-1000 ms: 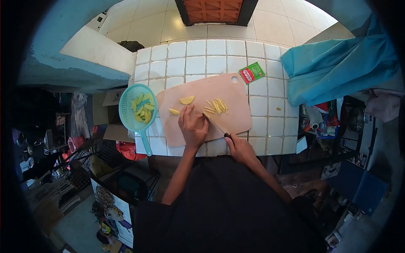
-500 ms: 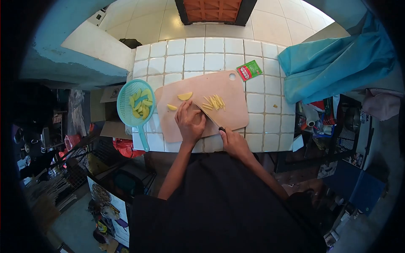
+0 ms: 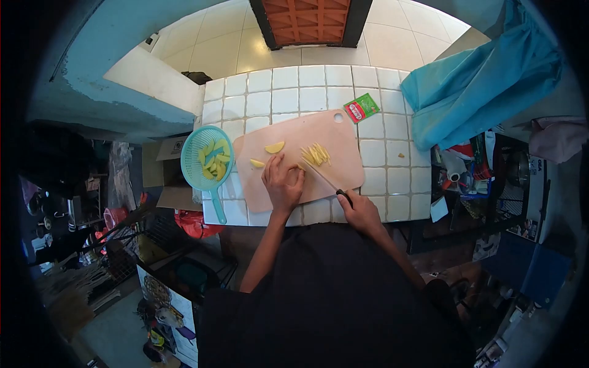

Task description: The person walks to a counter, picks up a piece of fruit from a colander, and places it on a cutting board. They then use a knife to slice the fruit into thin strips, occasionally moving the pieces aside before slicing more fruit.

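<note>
On the pink cutting board (image 3: 270, 193), my left hand (image 3: 285, 189) is closed with its fingertips down on a small pale yellow piece (image 3: 300, 166), partly hidden by the fingers. My right hand (image 3: 361, 214) grips the black handle of a knife (image 3: 328, 183). Its thin blade slants up and left over the board, the tip beside the thin yellow strips (image 3: 315, 154). Just beyond my left fingers lie a larger pale yellow wedge (image 3: 275, 147) and a smaller wedge (image 3: 257, 164).
A turquoise strainer (image 3: 191, 175) holding several wedges stands left of the board, its handle toward me. A green and red packet (image 3: 362, 108) lies by the board's far right corner. Turquoise cloth (image 3: 454, 92) hangs over the right side of the white tiled counter (image 3: 389, 184).
The view has shifted slightly. My right hand has drawn the knife to the right, away from my left fingers and closer to the strips. My left hand stays at the small piece.
</note>
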A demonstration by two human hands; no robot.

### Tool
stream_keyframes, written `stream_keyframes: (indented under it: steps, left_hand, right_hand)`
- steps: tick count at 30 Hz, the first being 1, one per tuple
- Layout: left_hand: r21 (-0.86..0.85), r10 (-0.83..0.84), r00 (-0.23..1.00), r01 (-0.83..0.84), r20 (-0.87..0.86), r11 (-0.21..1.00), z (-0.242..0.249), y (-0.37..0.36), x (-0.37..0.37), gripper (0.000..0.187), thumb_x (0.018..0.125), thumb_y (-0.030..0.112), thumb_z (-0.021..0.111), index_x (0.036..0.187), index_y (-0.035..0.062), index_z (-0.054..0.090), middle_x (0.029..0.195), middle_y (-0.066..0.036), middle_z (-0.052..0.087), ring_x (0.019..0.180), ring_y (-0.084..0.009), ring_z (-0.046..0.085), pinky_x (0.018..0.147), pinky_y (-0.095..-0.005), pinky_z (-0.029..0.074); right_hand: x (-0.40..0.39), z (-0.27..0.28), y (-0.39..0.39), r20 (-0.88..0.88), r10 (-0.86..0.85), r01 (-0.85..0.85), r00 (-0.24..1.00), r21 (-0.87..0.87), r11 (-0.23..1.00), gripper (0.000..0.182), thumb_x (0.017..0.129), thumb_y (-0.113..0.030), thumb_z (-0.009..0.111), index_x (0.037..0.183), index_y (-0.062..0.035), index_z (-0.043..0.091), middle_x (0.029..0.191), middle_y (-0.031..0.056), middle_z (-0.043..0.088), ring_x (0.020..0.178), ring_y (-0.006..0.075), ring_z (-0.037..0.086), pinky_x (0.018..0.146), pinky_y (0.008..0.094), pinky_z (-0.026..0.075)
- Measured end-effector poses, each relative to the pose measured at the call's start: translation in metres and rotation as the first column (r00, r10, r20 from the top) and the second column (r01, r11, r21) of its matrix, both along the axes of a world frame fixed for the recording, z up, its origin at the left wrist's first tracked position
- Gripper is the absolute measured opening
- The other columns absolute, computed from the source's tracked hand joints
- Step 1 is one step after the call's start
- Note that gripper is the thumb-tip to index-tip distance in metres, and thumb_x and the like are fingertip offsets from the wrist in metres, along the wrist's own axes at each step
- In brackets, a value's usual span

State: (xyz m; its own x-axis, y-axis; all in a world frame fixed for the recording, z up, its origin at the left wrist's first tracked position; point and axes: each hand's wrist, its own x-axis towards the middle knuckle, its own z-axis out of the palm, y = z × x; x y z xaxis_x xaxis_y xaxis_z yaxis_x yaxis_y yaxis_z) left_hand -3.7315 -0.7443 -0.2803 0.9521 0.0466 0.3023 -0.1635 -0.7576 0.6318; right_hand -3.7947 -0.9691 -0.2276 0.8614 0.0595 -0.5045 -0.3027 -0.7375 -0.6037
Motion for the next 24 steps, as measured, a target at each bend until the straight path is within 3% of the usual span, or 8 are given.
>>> stream_keyframes:
  steps: [6,8,14,16,19,24]
  left_hand:
    - [0.011,0.000,1.000,0.000,0.001,1.000,0.000,0.000,0.000,0.023,0.082,0.019,0.080,0.101,0.0100,0.072,0.140,-0.013,0.057,0.140,-0.0333,0.045,0.116,-0.0476,0.030]
    - [0.008,-0.004,1.000,0.004,0.003,1.000,0.000,-0.002,-0.001,0.023,0.082,0.017,0.079,0.102,0.0095,0.072,0.140,-0.014,0.058,0.139,-0.0341,0.046,0.116,-0.0480,0.030]
    - [-0.013,-0.085,0.996,0.086,0.039,0.996,0.006,-0.002,-0.003,0.026,0.088,0.009,0.063,0.114,0.0104,0.068,0.147,-0.017,0.052,0.144,-0.0380,0.039,0.119,-0.0500,0.026]
    - [0.083,-0.176,0.984,0.178,-0.031,0.981,0.005,0.001,-0.001,0.039,0.089,0.006,0.056,0.127,0.0121,0.065,0.154,-0.018,0.046,0.148,-0.0385,0.034,0.121,-0.0494,0.024]
    - [0.148,-0.182,0.983,0.183,-0.027,0.972,0.009,-0.002,0.001,0.053,0.088,0.003,0.053,0.139,0.0145,0.060,0.157,-0.019,0.042,0.150,-0.0382,0.031,0.122,-0.0497,0.023]
    - [0.095,-0.175,0.984,0.177,-0.032,0.980,0.012,-0.003,0.000,0.052,0.091,0.004,0.052,0.143,0.0105,0.056,0.157,-0.019,0.042,0.149,-0.0389,0.032,0.121,-0.0494,0.025]
  right_hand:
    - [-0.004,-0.008,0.005,0.068,-0.021,0.019,0.997,0.032,0.999,0.043,0.104,-0.047,0.051,0.104,-0.0051,0.061,0.085,0.0259,0.070,0.084,0.0486,0.068,0.075,0.0590,0.051]
    - [-0.004,-0.004,0.007,0.122,0.020,-0.013,0.992,-0.058,0.998,0.042,0.102,-0.046,0.054,0.101,-0.0056,0.061,0.084,0.0239,0.070,0.080,0.0467,0.068,0.072,0.0578,0.052]
    - [-0.003,0.000,0.003,0.200,0.063,-0.033,0.978,-0.148,0.988,0.038,0.101,-0.044,0.057,0.100,-0.0069,0.060,0.081,0.0201,0.069,0.077,0.0424,0.070,0.069,0.0547,0.053]
    - [-0.005,-0.002,0.003,0.207,0.069,-0.039,0.976,-0.149,0.988,0.037,0.102,-0.044,0.056,0.101,-0.0067,0.060,0.081,0.0199,0.069,0.077,0.0424,0.070,0.069,0.0549,0.053]
    - [-0.005,0.001,0.004,0.216,0.075,-0.042,0.973,-0.150,0.988,0.036,0.102,-0.043,0.056,0.102,-0.0064,0.059,0.082,0.0198,0.069,0.078,0.0423,0.070,0.069,0.0551,0.053]
    - [-0.002,0.006,0.005,0.217,0.067,-0.033,0.974,-0.157,0.987,0.036,0.103,-0.042,0.055,0.102,-0.0063,0.059,0.082,0.0205,0.069,0.079,0.0426,0.070,0.070,0.0553,0.053]
